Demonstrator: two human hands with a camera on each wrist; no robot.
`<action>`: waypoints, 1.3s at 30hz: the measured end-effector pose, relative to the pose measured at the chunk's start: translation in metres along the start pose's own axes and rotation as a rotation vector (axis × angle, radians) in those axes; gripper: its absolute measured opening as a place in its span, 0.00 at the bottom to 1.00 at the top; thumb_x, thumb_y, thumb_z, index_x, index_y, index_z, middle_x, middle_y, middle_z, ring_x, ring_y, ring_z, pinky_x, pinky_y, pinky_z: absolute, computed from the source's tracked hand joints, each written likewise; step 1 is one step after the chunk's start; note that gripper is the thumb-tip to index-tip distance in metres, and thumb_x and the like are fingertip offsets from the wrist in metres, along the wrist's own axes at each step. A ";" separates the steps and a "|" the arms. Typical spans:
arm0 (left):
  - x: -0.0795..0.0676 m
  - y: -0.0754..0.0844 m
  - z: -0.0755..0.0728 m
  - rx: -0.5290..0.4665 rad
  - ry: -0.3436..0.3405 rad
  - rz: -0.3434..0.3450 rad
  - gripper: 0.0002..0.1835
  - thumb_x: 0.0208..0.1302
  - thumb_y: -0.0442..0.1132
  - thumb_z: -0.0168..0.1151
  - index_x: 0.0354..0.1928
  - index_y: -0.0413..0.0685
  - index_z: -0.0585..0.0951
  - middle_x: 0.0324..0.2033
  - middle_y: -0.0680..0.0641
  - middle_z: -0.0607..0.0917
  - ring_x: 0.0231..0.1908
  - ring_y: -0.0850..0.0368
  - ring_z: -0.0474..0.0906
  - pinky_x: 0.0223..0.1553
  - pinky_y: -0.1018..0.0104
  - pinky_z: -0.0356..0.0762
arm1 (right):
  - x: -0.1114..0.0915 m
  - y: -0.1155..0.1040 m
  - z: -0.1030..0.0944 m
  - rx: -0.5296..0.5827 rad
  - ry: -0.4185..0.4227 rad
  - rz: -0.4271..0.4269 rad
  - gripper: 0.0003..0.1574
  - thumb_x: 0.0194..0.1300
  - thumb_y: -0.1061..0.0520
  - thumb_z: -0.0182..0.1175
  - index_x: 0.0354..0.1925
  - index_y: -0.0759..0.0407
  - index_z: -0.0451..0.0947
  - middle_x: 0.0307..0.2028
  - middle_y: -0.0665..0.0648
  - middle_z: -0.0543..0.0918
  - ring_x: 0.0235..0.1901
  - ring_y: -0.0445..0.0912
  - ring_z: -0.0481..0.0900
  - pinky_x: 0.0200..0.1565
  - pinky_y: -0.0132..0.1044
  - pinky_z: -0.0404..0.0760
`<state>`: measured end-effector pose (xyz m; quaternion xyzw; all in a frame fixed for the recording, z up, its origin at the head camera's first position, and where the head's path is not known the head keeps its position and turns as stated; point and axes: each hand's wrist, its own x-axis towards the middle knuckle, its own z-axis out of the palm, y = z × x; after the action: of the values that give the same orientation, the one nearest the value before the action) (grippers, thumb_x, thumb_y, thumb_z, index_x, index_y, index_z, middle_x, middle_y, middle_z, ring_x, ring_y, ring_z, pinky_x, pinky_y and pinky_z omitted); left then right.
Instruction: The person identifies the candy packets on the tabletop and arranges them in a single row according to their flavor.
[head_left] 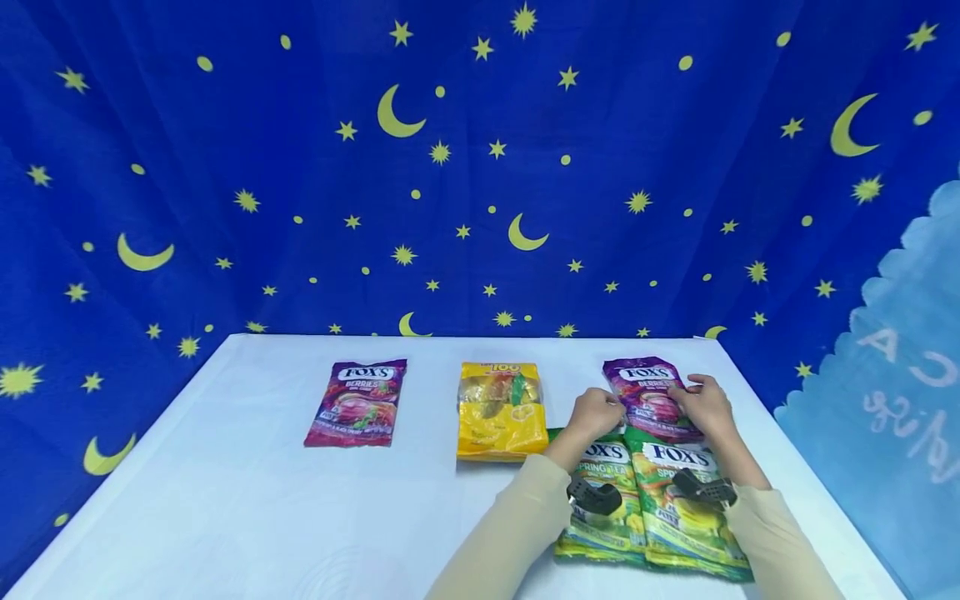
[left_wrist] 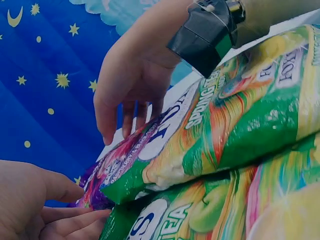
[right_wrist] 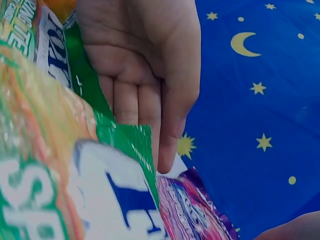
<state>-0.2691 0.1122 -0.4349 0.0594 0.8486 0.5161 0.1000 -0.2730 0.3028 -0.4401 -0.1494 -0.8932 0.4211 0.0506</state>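
Note:
At the right of the table, a purple Fox's Berries candy bag [head_left: 643, 385] lies face up between my hands. My left hand [head_left: 597, 412] pinches its left edge, with the bag's purple edge between thumb and fingers in the left wrist view. My right hand [head_left: 707, 407] holds the opposite edge, thumb on the front and fingers over the side. Two green Fox's Spring Tea candy bags, the left one [head_left: 600, 533] and the right one [head_left: 686, 525], lie side by side under my wrists. Their top ends meet the purple bag's lower end.
A yellow candy bag [head_left: 501, 437] with a clear window lies left of my left hand. Farther left is another purple Fox's Berries bag [head_left: 356, 404]. The white table [head_left: 225, 508] ends at a blue star-and-moon curtain [head_left: 465, 183]. A light blue cloth [head_left: 892, 350] hangs at the right.

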 end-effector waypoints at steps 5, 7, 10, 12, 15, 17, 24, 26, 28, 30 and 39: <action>0.001 -0.001 0.000 -0.009 0.003 0.001 0.12 0.63 0.35 0.57 0.22 0.40 0.77 0.17 0.53 0.69 0.20 0.62 0.60 0.22 0.69 0.61 | 0.001 0.002 -0.003 -0.009 -0.078 0.026 0.41 0.68 0.52 0.52 0.64 0.83 0.53 0.55 0.80 0.66 0.52 0.66 0.70 0.53 0.56 0.72; 0.001 -0.002 0.000 -0.021 0.006 -0.012 0.14 0.64 0.35 0.56 0.20 0.38 0.73 0.16 0.50 0.67 0.19 0.60 0.59 0.22 0.68 0.59 | 0.003 0.002 -0.004 -0.011 -0.104 0.036 0.41 0.68 0.52 0.51 0.63 0.84 0.54 0.56 0.81 0.66 0.51 0.66 0.70 0.54 0.55 0.72; 0.002 -0.003 0.000 -0.030 0.062 -0.028 0.09 0.63 0.36 0.58 0.30 0.37 0.83 0.25 0.49 0.80 0.27 0.60 0.72 0.29 0.68 0.71 | 0.004 0.001 -0.005 0.038 -0.160 0.074 0.42 0.69 0.51 0.51 0.64 0.84 0.54 0.57 0.81 0.65 0.49 0.64 0.72 0.51 0.52 0.76; 0.002 -0.003 0.001 -0.046 0.100 -0.051 0.10 0.63 0.36 0.59 0.37 0.35 0.84 0.32 0.45 0.84 0.36 0.55 0.78 0.38 0.64 0.77 | 0.005 0.001 -0.006 0.066 -0.204 0.118 0.45 0.69 0.49 0.51 0.66 0.82 0.51 0.57 0.80 0.65 0.47 0.61 0.74 0.47 0.49 0.78; 0.003 -0.003 0.002 -0.073 0.177 -0.077 0.16 0.61 0.36 0.60 0.48 0.33 0.82 0.45 0.40 0.84 0.51 0.47 0.78 0.52 0.57 0.76 | 0.005 0.000 -0.006 0.102 -0.265 0.164 0.49 0.70 0.45 0.50 0.69 0.79 0.45 0.58 0.79 0.65 0.48 0.60 0.75 0.45 0.45 0.79; 0.003 -0.003 0.003 -0.095 0.221 -0.084 0.18 0.60 0.34 0.61 0.51 0.30 0.80 0.47 0.37 0.83 0.53 0.43 0.77 0.54 0.54 0.74 | 0.004 0.000 -0.005 0.115 -0.289 0.166 0.51 0.70 0.42 0.50 0.70 0.77 0.43 0.58 0.78 0.65 0.47 0.59 0.76 0.44 0.44 0.80; 0.003 -0.003 0.002 -0.128 0.270 -0.099 0.20 0.58 0.32 0.61 0.51 0.28 0.79 0.47 0.34 0.82 0.52 0.42 0.77 0.55 0.52 0.74 | 0.002 -0.002 0.003 0.167 -0.314 0.135 0.52 0.71 0.42 0.49 0.72 0.75 0.40 0.58 0.78 0.66 0.41 0.52 0.79 0.39 0.41 0.82; 0.002 -0.002 0.000 -0.136 0.265 -0.096 0.18 0.58 0.32 0.61 0.50 0.29 0.79 0.44 0.35 0.83 0.48 0.44 0.79 0.52 0.53 0.76 | 0.001 -0.004 0.005 0.191 -0.317 0.142 0.51 0.71 0.42 0.50 0.72 0.73 0.40 0.58 0.77 0.66 0.40 0.51 0.79 0.39 0.41 0.82; 0.002 -0.001 -0.002 -0.130 0.264 -0.076 0.18 0.58 0.32 0.61 0.50 0.29 0.80 0.41 0.37 0.84 0.43 0.47 0.80 0.47 0.55 0.78 | 0.001 -0.007 0.008 0.207 -0.313 0.147 0.50 0.71 0.42 0.50 0.73 0.72 0.41 0.58 0.76 0.67 0.41 0.50 0.78 0.39 0.40 0.82; 0.001 0.001 -0.005 -0.126 0.263 -0.043 0.17 0.58 0.32 0.61 0.49 0.30 0.81 0.37 0.38 0.85 0.38 0.50 0.80 0.42 0.57 0.80 | 0.000 -0.011 0.010 0.225 -0.295 0.139 0.49 0.71 0.43 0.50 0.73 0.71 0.42 0.58 0.75 0.67 0.41 0.49 0.78 0.38 0.38 0.82; -0.004 0.008 -0.027 -0.086 0.297 0.071 0.16 0.57 0.32 0.63 0.48 0.34 0.80 0.30 0.43 0.84 0.35 0.51 0.81 0.39 0.61 0.80 | -0.008 -0.035 0.014 0.289 -0.244 0.093 0.48 0.71 0.44 0.50 0.73 0.70 0.44 0.60 0.73 0.66 0.43 0.47 0.75 0.37 0.32 0.79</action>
<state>-0.2717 0.0920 -0.4158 0.0083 0.8284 0.5584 -0.0425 -0.2765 0.2695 -0.4219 -0.1294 -0.8151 0.5619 -0.0566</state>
